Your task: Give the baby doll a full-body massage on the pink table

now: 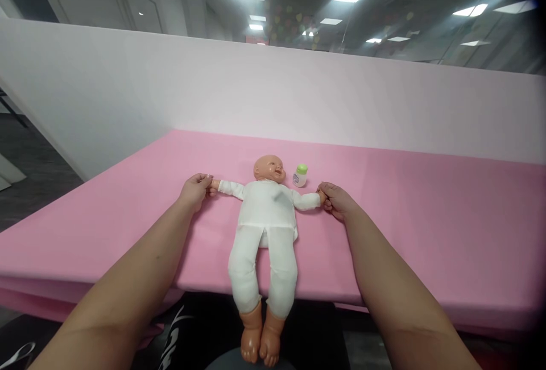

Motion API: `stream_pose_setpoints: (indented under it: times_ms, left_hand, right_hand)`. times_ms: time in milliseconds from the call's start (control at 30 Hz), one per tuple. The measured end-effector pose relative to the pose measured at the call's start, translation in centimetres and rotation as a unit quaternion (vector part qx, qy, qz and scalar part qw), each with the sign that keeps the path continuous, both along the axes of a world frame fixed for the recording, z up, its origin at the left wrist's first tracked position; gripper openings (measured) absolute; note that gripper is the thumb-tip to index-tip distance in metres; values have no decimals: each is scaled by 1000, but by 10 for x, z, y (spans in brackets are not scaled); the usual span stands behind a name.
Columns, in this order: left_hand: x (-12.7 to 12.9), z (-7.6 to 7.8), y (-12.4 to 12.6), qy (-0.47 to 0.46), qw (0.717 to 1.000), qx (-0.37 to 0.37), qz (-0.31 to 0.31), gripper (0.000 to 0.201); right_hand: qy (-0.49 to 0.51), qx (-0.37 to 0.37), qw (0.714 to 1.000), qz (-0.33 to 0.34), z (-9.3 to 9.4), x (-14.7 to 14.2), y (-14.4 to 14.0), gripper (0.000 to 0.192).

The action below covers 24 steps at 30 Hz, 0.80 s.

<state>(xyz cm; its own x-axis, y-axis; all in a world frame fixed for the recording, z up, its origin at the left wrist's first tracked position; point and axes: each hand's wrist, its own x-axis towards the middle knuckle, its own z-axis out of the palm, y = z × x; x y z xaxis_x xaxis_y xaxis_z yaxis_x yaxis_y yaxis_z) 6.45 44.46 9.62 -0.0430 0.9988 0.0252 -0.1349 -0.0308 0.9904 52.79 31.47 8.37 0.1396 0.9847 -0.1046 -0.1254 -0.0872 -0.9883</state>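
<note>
A baby doll (268,205) in white clothes lies on its back on a pink-covered table, its head turned to the right. Its arms are stretched out to both sides. My left hand (197,190) is closed around the doll's hand on the left. On the other side, my right hand (336,199) pinches the doll's other hand between thumb and fingers. The doll's legs reach past the table's front edge, and its bare feet hang over my lap. Beside its head stands a small clear bottle (300,176) with a green cap.
The pink tablecloth (426,216) spreads to both sides and drapes over the front edge. A white partition (273,91) rises along the back, with another panel at the left. Beyond it are ceiling lights and a glass surface.
</note>
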Motion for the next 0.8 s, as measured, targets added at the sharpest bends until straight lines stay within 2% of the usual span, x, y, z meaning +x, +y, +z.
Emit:
stream_pose_setpoints:
  times_ms: [200, 433, 667, 800]
  left_hand:
    - [2, 2, 0, 2, 1000, -15, 6, 14]
    - [0, 1, 0, -16, 1000, -5, -4, 32]
    - [-3, 0, -3, 6, 1000, 14, -18, 54]
    - [3, 6, -10, -10, 999, 44, -19, 62]
  right_hand:
    - [-7, -23, 999, -34, -2, 4, 5, 26]
    - [13, -11, 999, -44, -6, 6, 9, 16]
    - [51, 54, 994, -77, 4, 6, 8, 21]
    - [76, 97, 990, -66, 8, 1, 5, 26]
